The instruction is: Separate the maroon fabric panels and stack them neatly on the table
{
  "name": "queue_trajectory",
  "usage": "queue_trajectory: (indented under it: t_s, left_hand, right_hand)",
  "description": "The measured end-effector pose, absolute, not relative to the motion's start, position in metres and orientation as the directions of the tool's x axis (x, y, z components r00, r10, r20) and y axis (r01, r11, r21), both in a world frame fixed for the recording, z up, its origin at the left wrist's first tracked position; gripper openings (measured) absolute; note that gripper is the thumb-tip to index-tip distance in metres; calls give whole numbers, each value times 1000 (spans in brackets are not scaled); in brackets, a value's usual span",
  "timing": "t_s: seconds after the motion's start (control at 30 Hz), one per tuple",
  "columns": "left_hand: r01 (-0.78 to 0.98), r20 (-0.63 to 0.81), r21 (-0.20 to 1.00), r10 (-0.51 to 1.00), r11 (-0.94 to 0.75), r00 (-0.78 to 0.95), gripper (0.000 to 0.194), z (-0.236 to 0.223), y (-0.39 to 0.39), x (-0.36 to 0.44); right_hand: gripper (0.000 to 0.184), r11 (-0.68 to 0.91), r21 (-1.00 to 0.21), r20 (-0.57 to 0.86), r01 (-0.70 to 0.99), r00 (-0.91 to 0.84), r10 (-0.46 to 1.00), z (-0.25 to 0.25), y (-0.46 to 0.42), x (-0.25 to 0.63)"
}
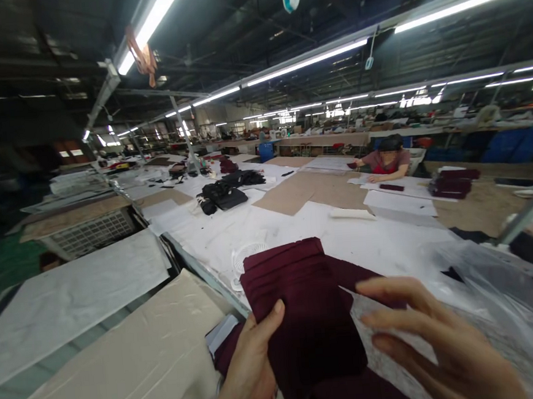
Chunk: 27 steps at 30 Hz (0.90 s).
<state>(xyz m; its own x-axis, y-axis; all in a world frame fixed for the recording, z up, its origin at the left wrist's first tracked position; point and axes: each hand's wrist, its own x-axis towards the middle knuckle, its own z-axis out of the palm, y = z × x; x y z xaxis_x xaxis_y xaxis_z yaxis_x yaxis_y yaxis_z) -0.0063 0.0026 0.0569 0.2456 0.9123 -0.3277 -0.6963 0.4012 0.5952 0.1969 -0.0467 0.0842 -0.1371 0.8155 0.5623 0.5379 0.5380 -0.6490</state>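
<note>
A stack of dark maroon fabric pieces (303,313) is held up in front of me, its layers fanned at the top edge. My left hand (254,360) grips its left side, thumb on the front face and the other fingers behind, out of sight. To the right of the stack is my right hand (434,334), blurred, with fingers spread and apart from one another. Its fingertips are close to a maroon piece (353,271) that sticks out behind the stack; whether they touch it I cannot tell. More maroon cloth (360,395) lies below.
A white fan (248,259) lies behind the stack on the white table (296,225). Black cloth (224,193) is heaped farther off. Clear plastic (509,291) covers the right side. A co-worker (386,159) leans over the far right beside a maroon pile (454,183).
</note>
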Motion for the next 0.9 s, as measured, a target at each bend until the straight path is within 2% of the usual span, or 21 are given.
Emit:
queue_trajectory:
  t_s: [0.07, 0.27, 0.47, 0.73, 0.9]
  left_hand:
    - [-689, -332, 593, 906, 418, 263, 60, 59, 1, -7]
    - [-652, -231, 599, 880, 464, 415, 43, 65, -2, -8]
    - [-630, -289, 613, 878, 476, 382, 46, 65, 0, -11]
    - [-697, -240, 556, 890, 453, 387, 35, 66, 5, 1]
    - [-720, -228, 501, 876, 481, 426, 37, 60, 8, 3]
  right_hand:
    - [25, 485, -646, 564, 589, -59, 824, 86, -28, 197]
    - [18, 414, -797, 411, 441, -107, 905, 83, -4, 195]
    - [32, 205, -950, 186, 237, -97, 978, 75, 3, 197]
    - [26, 62, -996, 54, 71, -108, 993, 76, -4, 184]
    - [33, -98, -994, -98, 53, -3, 995, 75, -11, 174]
